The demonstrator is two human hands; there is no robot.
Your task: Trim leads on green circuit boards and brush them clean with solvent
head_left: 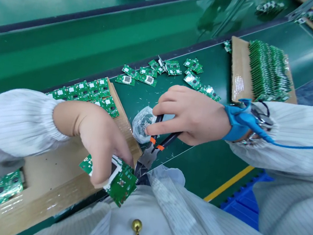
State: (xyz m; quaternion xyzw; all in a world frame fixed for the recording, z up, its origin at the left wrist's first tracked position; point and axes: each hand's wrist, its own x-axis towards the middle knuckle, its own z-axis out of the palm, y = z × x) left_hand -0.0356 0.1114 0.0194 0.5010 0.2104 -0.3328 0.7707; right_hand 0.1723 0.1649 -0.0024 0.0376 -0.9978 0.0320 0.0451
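Note:
My left hand [101, 141] grips a green circuit board [123, 183] with a white-framed part on it, thumb on top, over the front edge of the cardboard [51, 173]. In my right hand [187, 115] are cutting pliers [149, 156] with black handles and orange bands. Their jaws point down and touch or nearly touch the board's right edge; whether they are closed on a lead is too small to tell. A clear plastic cup [143, 125] holding wire clippings stands just behind the pliers. A blue strap circles my right wrist.
Boards [91, 90] lie on the cardboard's back part, and another [10, 186] at its left. Loose boards [149, 79] lie along the table's back. At the right, cardboard [238, 76] bears upright boards [269, 72]. A blue crate [244, 206] is below the table edge.

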